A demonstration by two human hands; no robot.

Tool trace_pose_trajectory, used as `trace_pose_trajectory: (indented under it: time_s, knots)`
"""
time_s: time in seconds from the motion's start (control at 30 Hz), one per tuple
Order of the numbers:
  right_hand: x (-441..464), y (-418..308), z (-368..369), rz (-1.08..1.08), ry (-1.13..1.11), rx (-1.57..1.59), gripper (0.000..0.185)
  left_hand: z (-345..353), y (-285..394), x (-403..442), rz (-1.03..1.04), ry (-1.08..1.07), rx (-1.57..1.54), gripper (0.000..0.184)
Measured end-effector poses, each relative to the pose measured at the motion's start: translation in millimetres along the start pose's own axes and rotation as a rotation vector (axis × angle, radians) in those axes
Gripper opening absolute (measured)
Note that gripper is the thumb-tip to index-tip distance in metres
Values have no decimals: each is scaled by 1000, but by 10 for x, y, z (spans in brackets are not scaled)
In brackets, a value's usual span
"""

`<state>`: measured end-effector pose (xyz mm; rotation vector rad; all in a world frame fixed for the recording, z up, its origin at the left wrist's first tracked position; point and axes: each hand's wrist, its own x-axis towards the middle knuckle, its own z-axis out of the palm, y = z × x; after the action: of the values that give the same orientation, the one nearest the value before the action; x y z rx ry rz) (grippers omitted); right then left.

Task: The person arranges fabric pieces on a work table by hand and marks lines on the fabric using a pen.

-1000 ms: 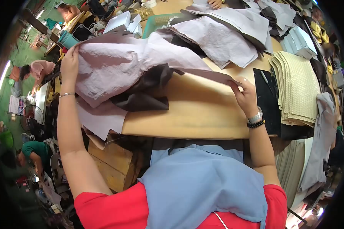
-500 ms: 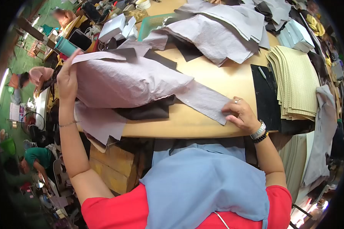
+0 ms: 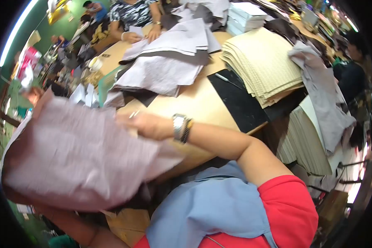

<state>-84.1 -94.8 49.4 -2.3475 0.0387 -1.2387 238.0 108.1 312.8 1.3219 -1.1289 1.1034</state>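
A large pinkish-grey fabric piece [image 3: 78, 153] is lifted at the left, over the table's left end, and looks blurred by motion. My right hand [image 3: 146, 125], with a ring and a watch at the wrist, reaches across the table to the fabric's upper right edge; its fingers are smeared. At the far upper left, my left hand [image 3: 39, 105] is partly visible at the fabric's top corner, and its fingers are unclear. The fabric hides part of my left arm.
A co-worker's hands [image 3: 142, 36] rest by stacked grey fabric pieces [image 3: 165, 70] on the table [image 3: 186, 105]. Textured cream sheets [image 3: 264, 62] lie beside a black mat [image 3: 239, 99] bearing a pen [image 3: 223, 77]. A green basket [image 3: 105, 84] stands further left.
The view has turned, shifting the table contents. The large fabric has been raised toward the left, and my right hand has moved left from the narrow fabric end to the piece's upper edge.
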Motion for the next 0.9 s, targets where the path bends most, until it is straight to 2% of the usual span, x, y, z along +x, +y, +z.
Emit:
trace_pose_trajectory:
  time_s: [0.07, 0.13, 0.2, 0.27, 0.4, 0.43, 0.5, 0.53, 0.57, 0.6, 0.63, 0.67, 0.7, 0.73, 0.77, 0.8, 0.9]
  knots:
    - [201, -478, 147, -284, -19, 261, 58, 17, -17, 62, 17, -51, 99, 40]
    - [78, -801, 562, -125, -156, 585, 30, 33, -48, 115, 22, -118, 201, 40]
    - [13, -1259, 392, 64, -328, 783, 26, 72, -69, 153, 24, -199, 309, 41]
    - [-48, -1498, 303, 398, -454, 958, 15, 118, -82, 169, 35, -293, 431, 42]
    - [-381, -1598, 767, 303, -440, 1344, 25, 306, -67, 195, 36, -562, 729, 45]
    - [-425, -1544, 722, 389, -555, 1344, 29, 405, -45, 178, 41, -650, 825, 45]
    - [-251, -1391, 335, 541, -1003, 734, 32, 677, 76, 29, 54, -843, 1027, 47]
    - [-381, -1303, 418, 667, -1032, 821, 38, 895, 162, -124, 55, -949, 1087, 47]
    - [-350, -1272, 240, 754, -1059, 691, 34, 1020, 255, -311, 68, -1053, 1147, 48]
    - [-758, -1248, 511, 685, -353, 903, 33, 1220, 288, -602, 49, -1092, 971, 49]
    - [-980, -1013, 517, 640, -379, 683, 36, 1249, 185, -998, 49, -976, 467, 47]
    - [-876, -1009, 83, 903, -622, 540, 35, 1339, 234, -1309, -29, -997, 121, 46]
    - [-955, -942, -111, 978, -579, 548, 35, 1351, 318, -1606, 2, -1103, 50, 50]
    - [-1037, -890, -273, 1056, -531, 547, 35, 1293, 494, -1938, 50, -1174, 212, 51]
    - [-1098, -873, -424, 1214, -383, 599, 35, 1322, 428, -2372, 54, -1211, 180, 50]
    - [-1151, -858, -539, 1371, -229, 644, 35, 1218, 713, -2508, 2, -1240, 111, 54]
    - [-1291, -803, -712, 1140, -40, 517, 44, 1060, 908, -2895, -199, -1317, -63, 56]
